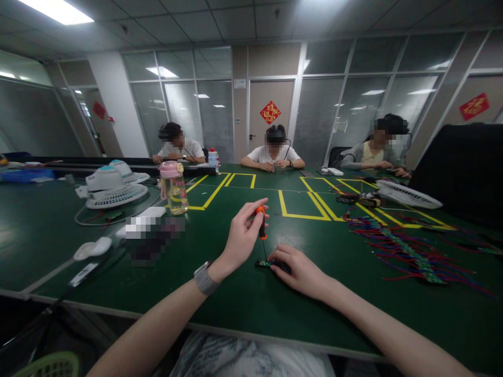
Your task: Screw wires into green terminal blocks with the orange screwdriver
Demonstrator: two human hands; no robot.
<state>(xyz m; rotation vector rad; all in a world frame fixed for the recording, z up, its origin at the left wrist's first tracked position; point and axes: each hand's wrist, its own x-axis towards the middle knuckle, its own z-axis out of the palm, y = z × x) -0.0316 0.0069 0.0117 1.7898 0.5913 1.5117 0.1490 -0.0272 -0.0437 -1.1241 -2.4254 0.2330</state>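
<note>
My left hand point(244, 230) is closed round the orange and black handle of a screwdriver point(262, 225), held nearly upright. The screwdriver's thin shaft points down, and its tip meets a small green circuit board point(262, 264) on the table. My right hand point(295, 266) rests low on the table, its fingertips pinching the right end of this board, where a dark part shows beneath the fingers. The fingers hide much of that end. Whether the tip sits in a screw is too small to tell.
Wired circuit boards point(416, 251) spread on the right, near a white fan part point(408, 193). Leftward stand a pink-lidded bottle point(173, 188), white fan heads point(113, 186) and a cable. Yellow tape point(306, 215) marks the green table point(220, 319). Several people sit across it.
</note>
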